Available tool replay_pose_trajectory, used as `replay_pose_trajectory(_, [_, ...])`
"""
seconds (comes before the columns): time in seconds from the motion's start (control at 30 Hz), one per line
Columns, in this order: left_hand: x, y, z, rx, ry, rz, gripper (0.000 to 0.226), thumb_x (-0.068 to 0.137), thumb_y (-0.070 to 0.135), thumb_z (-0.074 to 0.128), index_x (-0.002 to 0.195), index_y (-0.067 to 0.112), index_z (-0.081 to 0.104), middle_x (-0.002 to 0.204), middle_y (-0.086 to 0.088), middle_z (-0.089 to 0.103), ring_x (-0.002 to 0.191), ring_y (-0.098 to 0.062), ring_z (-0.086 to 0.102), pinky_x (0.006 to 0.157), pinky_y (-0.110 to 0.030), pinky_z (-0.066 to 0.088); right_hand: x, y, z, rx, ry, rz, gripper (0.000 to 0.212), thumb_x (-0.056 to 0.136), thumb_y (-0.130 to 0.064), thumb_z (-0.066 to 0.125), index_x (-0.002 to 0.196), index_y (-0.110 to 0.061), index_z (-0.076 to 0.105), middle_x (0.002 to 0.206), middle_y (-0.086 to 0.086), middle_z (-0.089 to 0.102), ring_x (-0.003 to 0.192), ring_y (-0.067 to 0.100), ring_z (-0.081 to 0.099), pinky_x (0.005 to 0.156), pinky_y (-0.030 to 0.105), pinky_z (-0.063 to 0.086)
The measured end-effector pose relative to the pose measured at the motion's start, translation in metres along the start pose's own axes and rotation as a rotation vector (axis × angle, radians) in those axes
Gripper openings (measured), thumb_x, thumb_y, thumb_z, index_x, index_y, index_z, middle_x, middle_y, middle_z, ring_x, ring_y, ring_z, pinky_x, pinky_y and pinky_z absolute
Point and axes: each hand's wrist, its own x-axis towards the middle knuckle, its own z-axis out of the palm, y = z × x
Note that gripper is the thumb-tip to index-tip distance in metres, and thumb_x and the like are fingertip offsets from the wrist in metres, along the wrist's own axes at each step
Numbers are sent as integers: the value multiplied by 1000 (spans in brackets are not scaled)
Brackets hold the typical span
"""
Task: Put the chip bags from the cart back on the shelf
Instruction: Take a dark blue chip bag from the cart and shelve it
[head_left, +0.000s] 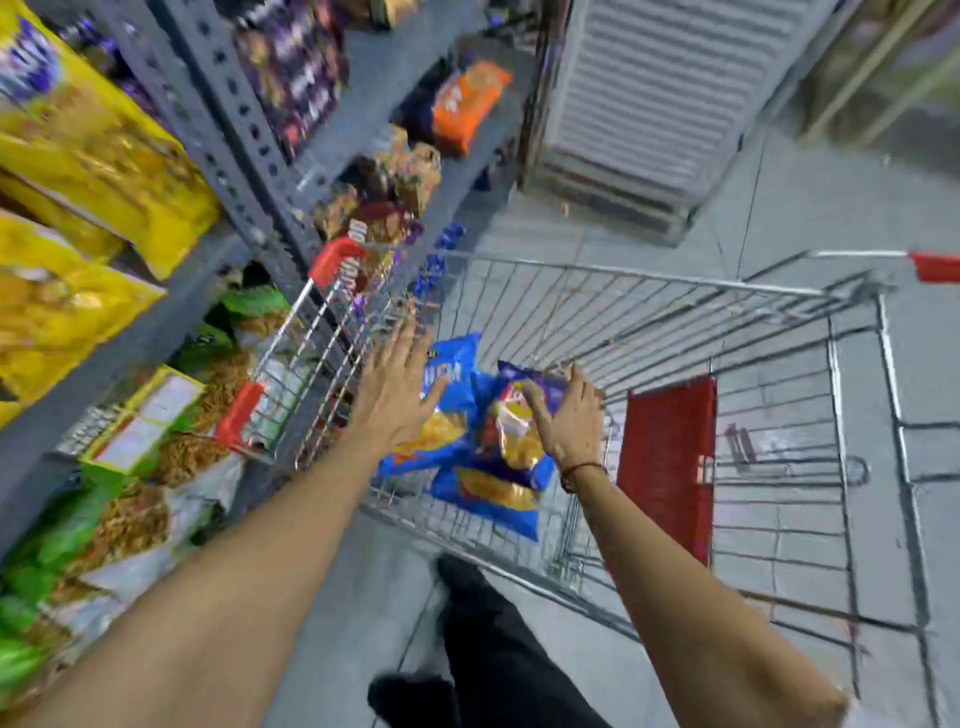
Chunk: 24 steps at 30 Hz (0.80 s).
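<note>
Several blue chip bags (488, 491) lie in a heap at the bottom of the wire shopping cart (613, 291). My left hand (397, 392) hovers flat over the left blue bag (457, 374), fingers spread, holding nothing. My right hand (569, 415) reaches into the cart and rests against the dark blue bag (511, 415) in the middle of the heap, thumb on its front. Whether the fingers grip that bag is unclear. The grey metal shelf (156, 322) stands to the left of the cart, with yellow chip bags (83, 140) on its upper levels.
Green and clear snack packs (130, 519) fill the lower shelf at left. An orange bag (465, 101) and dark packets sit on farther shelves. A red flap (667, 462) closes the cart's child seat. A slatted white unit (660, 93) stands beyond the cart. My dark trouser leg (498, 649) is below.
</note>
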Motion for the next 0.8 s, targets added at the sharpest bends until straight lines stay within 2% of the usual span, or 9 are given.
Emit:
replay_pose_trajectory(0.13, [-8,-3,38,-14,-217,-84,61,94,41,40,144,8,26,157,-18,13,145,-31,13,115,-47,17,4,33,30,293,-91,340,101,73,-51,73,146,0,25,148,21,38,138,34,36,111,40,31])
replay_pose_trajectory(0.27, [-26,0,51,-108,-276,-81,53,93,34,46,139,8,38,151,-16,30,139,-30,29,112,-46,30,8,50,54,539,-212,590,106,71,-38,80,147,-3,15,149,15,39,134,31,43,107,39,38])
replay_pose_trajectory(0.37, [-36,-1,54,-157,-295,-60,46,92,31,48,131,7,48,141,-16,46,128,-32,44,106,-46,38,12,57,69,575,-225,643,101,67,-35,83,144,-5,25,143,15,47,126,30,50,107,43,42])
replay_pose_trajectory(0.43, [-39,-1,50,-168,-318,-58,43,92,32,48,129,10,50,135,-13,53,122,-31,51,101,-46,43,12,58,74,592,-221,668,91,68,-33,83,138,-4,34,140,14,50,123,30,53,103,39,44])
replay_pose_trajectory(0.5, [-42,1,44,-177,-332,-51,39,92,32,48,124,11,56,128,-11,60,115,-31,56,96,-44,46,13,59,76,599,-233,671,85,72,-32,80,138,-2,35,139,14,49,124,30,52,98,34,44])
replay_pose_trajectory(0.6, [-53,3,34,-184,-276,-33,35,92,32,48,112,9,64,113,-14,69,100,-32,63,85,-40,50,14,61,76,615,-240,674,87,73,-34,78,140,-1,33,141,14,48,124,30,51,97,35,44])
replay_pose_trajectory(0.67, [-65,2,29,-188,-233,-25,35,92,35,46,103,11,69,103,-13,72,93,-32,65,78,-38,50,12,60,73,642,-238,681,83,72,-34,79,137,-1,39,133,12,54,116,29,56,87,33,47])
replay_pose_trajectory(0.73, [-73,1,23,-223,-205,-63,41,89,41,41,95,13,70,94,-14,73,86,-34,66,72,-40,52,10,58,68,678,-225,677,70,72,-31,80,127,0,50,123,8,61,102,26,60,84,32,49])
replay_pose_trajectory(0.8, [-75,2,19,-259,-178,-120,39,89,40,41,95,14,70,88,-16,72,80,-35,66,68,-41,53,6,50,59,723,-195,648,48,73,-24,79,109,-2,57,114,9,65,93,23,60,81,30,53])
